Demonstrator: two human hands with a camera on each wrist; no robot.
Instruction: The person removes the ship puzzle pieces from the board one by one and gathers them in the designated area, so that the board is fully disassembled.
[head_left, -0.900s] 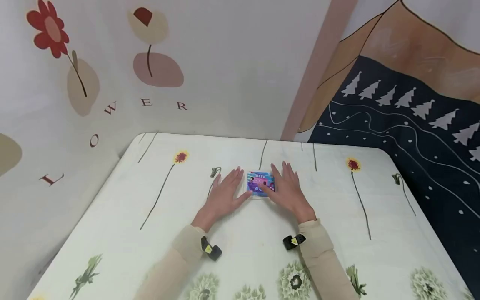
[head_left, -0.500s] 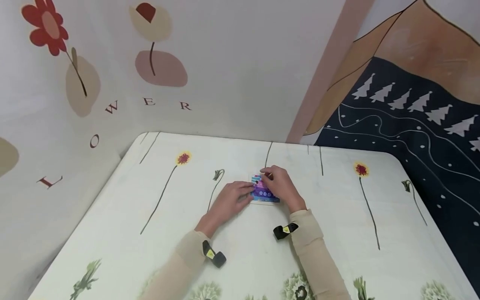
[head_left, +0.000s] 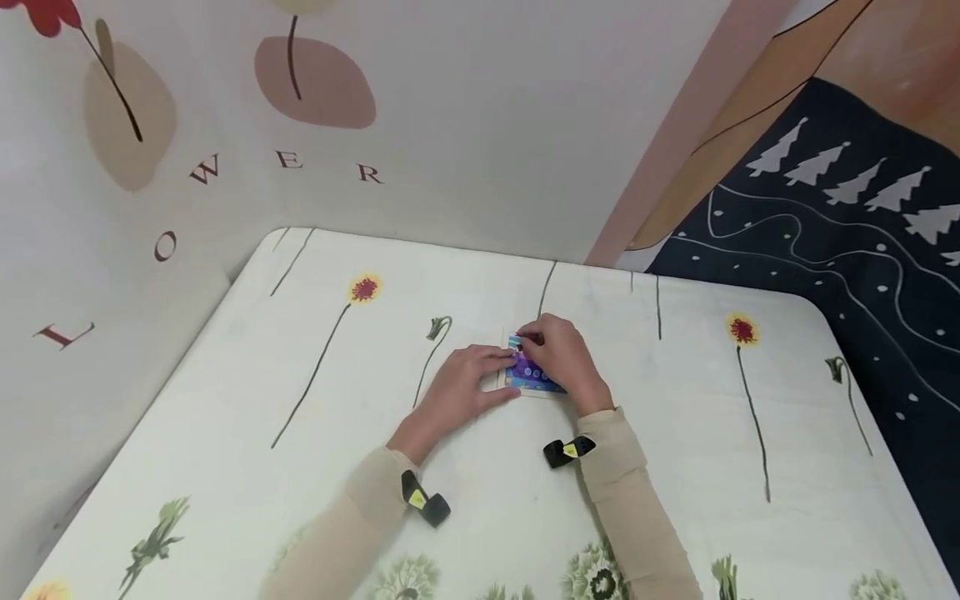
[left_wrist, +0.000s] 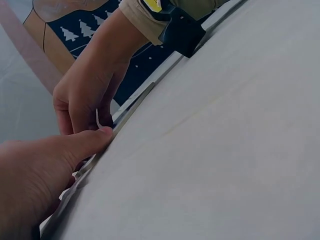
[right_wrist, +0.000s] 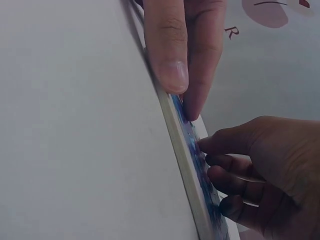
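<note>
A small flat picture board (head_left: 536,384), blue and purple with a pale frame, lies on the table. My left hand (head_left: 463,385) rests at its left side, fingers extended; in the right wrist view its thumb touches the pale frame edge (right_wrist: 176,140). Over the upper right of the picture, my right hand (head_left: 564,357) has its fingers bent down and pinched. Between its fingertips, the left wrist view shows a thin white-edged piece (left_wrist: 98,119) tilted up from the board. The face of that piece is hidden, and the hand covers much of the picture.
A white cloth with printed flowers (head_left: 365,288) covers the table (head_left: 645,450). Behind stands a pale wall hanging (head_left: 480,125) with lettering, and to the right a dark hanging (head_left: 825,225) with trees. Each sleeve carries a black wrist camera (head_left: 425,499).
My right hand has gone from lying spread at the board's right side to pinching over its upper right. The left hand has slid onto the left edge. The head view has tilted down.
</note>
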